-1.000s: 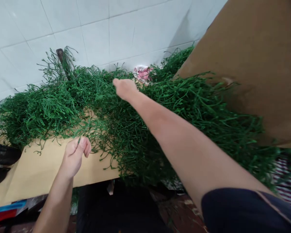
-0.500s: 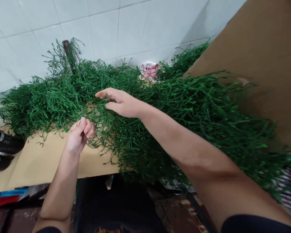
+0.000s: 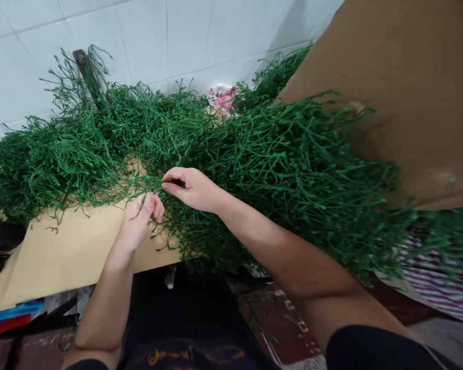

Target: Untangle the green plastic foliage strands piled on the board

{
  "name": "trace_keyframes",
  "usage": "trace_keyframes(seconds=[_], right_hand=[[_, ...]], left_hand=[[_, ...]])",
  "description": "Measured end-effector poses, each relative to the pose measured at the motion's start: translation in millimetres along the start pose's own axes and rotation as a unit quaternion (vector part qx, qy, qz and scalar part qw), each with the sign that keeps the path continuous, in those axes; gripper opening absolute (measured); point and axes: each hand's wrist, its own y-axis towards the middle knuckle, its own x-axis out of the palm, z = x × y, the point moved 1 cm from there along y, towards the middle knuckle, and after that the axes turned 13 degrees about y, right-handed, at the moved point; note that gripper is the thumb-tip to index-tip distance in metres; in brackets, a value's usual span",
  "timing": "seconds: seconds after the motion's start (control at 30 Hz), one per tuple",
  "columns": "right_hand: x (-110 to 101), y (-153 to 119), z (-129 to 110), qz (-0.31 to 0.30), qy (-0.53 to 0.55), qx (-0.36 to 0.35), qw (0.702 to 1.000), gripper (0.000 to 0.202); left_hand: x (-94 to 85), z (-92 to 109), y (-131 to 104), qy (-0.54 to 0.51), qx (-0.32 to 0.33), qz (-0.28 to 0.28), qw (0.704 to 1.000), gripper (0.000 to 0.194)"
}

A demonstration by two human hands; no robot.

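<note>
Thin green plant stems (image 3: 278,149) with small budded tips lie heaped across a sheet of cardboard (image 3: 73,246). My left hand (image 3: 141,218) is closed in a pinch, a short bit of green stem showing between thumb and forefinger. Just to its right and slightly farther off, my right hand (image 3: 191,189) has its thumb and forefinger brought together at the edge of the heap. Fine green stems run up to those fingertips. The two hands are close but apart.
Behind the heap rises a white tiled wall (image 3: 146,41). A large cardboard flap (image 3: 401,92) leans in at the right. A pink-and-white crumpled item (image 3: 224,98) sits by the wall, a dark upright bar (image 3: 87,74) at left, black cylindrical objects (image 3: 2,234) at far left.
My right hand has come down and nearer to my left, its fingers closing from a spread pose to a pinch. My left hand has shifted right. The view has turned slightly.
</note>
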Motion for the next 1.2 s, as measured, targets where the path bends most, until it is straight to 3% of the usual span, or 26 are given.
trace_keyframes(seconds=[0.17, 0.27, 0.33, 0.43, 0.53, 0.63, 0.7, 0.87, 1.03, 1.2], right_hand=[[-12.4, -10.0, -0.3, 0.046, -0.107, -0.089, 0.989, 0.013], [-16.7, -19.4, -5.0, 0.059, -0.198, -0.12, 0.971, 0.016], [-16.7, -25.2, -7.6, 0.073, -0.241, -0.126, 0.959, 0.019], [-10.9, -31.0, -9.8, 0.077, -0.251, -0.142, 0.954, 0.022], [-1.0, -32.4, -9.8, 0.069, -0.242, -0.164, 0.954, 0.024], [4.3, -32.2, -7.4, 0.076, -0.251, -0.18, 0.948, 0.026], [3.0, -32.5, -4.2, 0.083, -0.27, -0.188, 0.941, 0.027], [-8.0, -33.5, 6.2, 0.058, -0.34, -0.144, 0.928, 0.021], [-12.6, -30.6, 8.7, 0.075, -0.408, -0.127, 0.901, 0.023], [-14.6, -25.4, 11.5, 0.133, -0.457, -0.189, 0.859, 0.024]], left_hand=[[3.5, -0.6, -6.1, 0.024, 0.002, -0.011, 1.0, 0.05], [-5.5, -8.7, -10.8, 0.059, -0.007, 0.002, 0.998, 0.045], [-16.4, -13.3, -11.9, 0.057, -0.001, 0.06, 0.997, 0.041], [-27.2, -11.5, -9.4, 0.068, 0.042, 0.16, 0.984, 0.051], [-18.6, -2.6, -3.2, 0.163, 0.048, 0.114, 0.979, 0.049], [-2.4, 1.0, 2.4, 0.252, 0.015, 0.052, 0.966, 0.03], [4.0, 0.5, 4.3, 0.292, 0.016, 0.049, 0.955, 0.027], [8.1, 5.7, 4.6, 0.383, 0.097, 0.039, 0.918, 0.029], [18.4, 14.5, 1.4, 0.383, 0.085, -0.013, 0.92, 0.033], [32.6, 15.1, -6.4, 0.336, 0.071, 0.025, 0.939, 0.035]])
